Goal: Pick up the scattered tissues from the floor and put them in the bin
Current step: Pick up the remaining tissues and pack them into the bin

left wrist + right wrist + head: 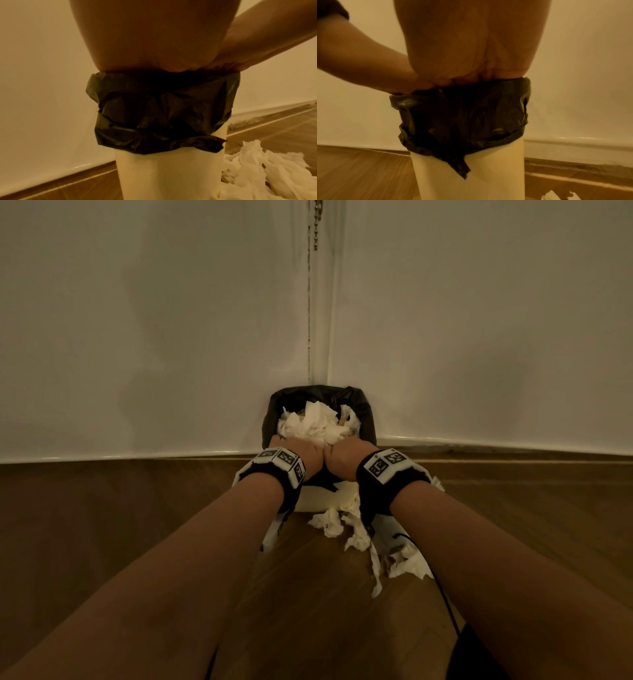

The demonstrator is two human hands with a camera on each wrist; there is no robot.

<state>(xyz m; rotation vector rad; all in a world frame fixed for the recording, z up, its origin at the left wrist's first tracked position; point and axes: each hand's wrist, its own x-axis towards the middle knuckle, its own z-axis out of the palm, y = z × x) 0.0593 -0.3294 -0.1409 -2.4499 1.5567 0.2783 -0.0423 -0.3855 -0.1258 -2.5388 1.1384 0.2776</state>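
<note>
A white bin (317,501) lined with a black bag (366,419) stands in the wall corner, heaped with crumpled white tissues (318,422). My left hand (294,451) and right hand (346,457) sit side by side on the near rim, with their fingers buried in the pile and hidden. In the wrist views the left palm (154,40) and right palm (471,40) press against the bag's top edge (163,108) (462,115). More tissues (356,529) (265,169) lie on the floor at the bin's foot, toward the right.
White walls meet behind the bin, with a white skirting (137,455) along the wooden floor (102,525). A thin black cable (448,607) runs across the floor at the right. A chain (318,224) hangs in the corner above.
</note>
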